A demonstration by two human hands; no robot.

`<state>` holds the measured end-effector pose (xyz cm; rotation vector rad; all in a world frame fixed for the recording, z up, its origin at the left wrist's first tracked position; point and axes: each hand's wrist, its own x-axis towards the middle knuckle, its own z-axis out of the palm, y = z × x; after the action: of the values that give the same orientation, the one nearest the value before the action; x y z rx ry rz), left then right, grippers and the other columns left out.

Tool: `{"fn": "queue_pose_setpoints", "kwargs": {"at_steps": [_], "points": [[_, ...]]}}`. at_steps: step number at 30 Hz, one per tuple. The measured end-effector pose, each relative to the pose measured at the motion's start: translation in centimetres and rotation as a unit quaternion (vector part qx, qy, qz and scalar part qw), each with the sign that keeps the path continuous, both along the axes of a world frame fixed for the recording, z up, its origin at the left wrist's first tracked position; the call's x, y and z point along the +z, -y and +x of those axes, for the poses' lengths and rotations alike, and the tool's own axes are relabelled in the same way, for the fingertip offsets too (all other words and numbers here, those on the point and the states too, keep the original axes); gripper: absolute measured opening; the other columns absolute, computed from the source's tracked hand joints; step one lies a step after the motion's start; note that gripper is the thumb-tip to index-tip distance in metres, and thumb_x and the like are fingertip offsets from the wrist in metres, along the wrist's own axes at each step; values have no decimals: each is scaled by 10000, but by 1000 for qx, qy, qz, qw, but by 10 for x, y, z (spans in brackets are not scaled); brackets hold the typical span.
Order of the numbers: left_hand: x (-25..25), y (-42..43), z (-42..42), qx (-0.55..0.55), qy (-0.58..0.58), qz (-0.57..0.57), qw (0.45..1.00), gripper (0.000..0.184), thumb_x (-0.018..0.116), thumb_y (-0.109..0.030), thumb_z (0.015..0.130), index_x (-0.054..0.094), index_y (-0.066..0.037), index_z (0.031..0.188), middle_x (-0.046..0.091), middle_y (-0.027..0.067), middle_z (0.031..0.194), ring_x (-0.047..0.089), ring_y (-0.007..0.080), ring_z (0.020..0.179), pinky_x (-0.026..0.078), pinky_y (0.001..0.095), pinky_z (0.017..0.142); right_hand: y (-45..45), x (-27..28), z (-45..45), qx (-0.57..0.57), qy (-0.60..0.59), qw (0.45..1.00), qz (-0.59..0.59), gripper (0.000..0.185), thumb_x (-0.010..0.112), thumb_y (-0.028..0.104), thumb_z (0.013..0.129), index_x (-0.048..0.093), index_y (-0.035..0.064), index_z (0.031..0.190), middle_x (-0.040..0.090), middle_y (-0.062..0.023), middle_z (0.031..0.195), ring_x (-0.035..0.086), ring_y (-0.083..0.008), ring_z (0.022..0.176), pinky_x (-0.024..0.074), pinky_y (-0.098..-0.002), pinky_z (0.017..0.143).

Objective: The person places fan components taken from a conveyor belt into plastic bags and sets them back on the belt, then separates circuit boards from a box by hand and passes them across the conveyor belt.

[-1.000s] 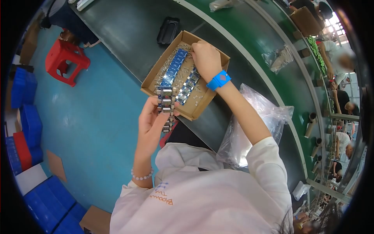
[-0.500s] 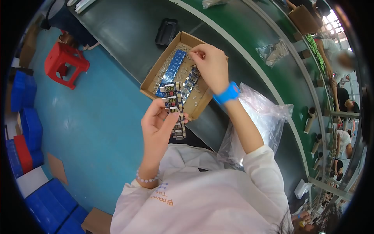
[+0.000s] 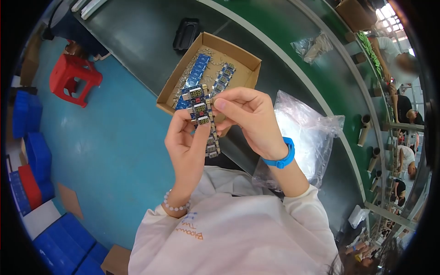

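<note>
My left hand (image 3: 187,142) is closed around a strip of circuit boards (image 3: 200,108) with small digit displays, held above the near side of a cardboard box. My right hand (image 3: 251,120) is at the strip's right edge, thumb and forefinger pinched together; whatever lies between the fingertips is too small to make out. Inside the cardboard box (image 3: 247,56) lie a blue strip of boards (image 3: 199,68), a second strip of boards (image 3: 223,79) with parts facing up, and many tiny loose pieces scattered over the bottom.
A black plastic tray (image 3: 186,34) sits on the dark table (image 3: 137,41) beyond the box. Clear plastic bags (image 3: 307,137) lie to the right, near my forearm. On the left floor are a red stool (image 3: 75,78) and blue bins (image 3: 39,156). Other people work at far right.
My right hand has moved from inside the box back toward me, to the right edge of the strip. My left hand still holds the strip, in nearly the same place.
</note>
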<state>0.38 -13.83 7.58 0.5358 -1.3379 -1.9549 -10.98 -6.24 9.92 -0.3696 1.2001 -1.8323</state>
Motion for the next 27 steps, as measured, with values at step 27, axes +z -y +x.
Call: {"fn": "queue_pose_setpoints", "kwargs": {"at_steps": [27], "points": [[-8, 19, 11, -57, 116, 26, 991, 219, 507, -14, 851, 551, 51, 1056, 618, 92, 910, 624, 147, 763, 550, 279, 612, 16, -27, -57, 259, -200, 945, -13, 67, 662, 22, 814, 650, -18, 867, 624, -47, 858, 596, -94, 756, 489, -224, 712]]}}
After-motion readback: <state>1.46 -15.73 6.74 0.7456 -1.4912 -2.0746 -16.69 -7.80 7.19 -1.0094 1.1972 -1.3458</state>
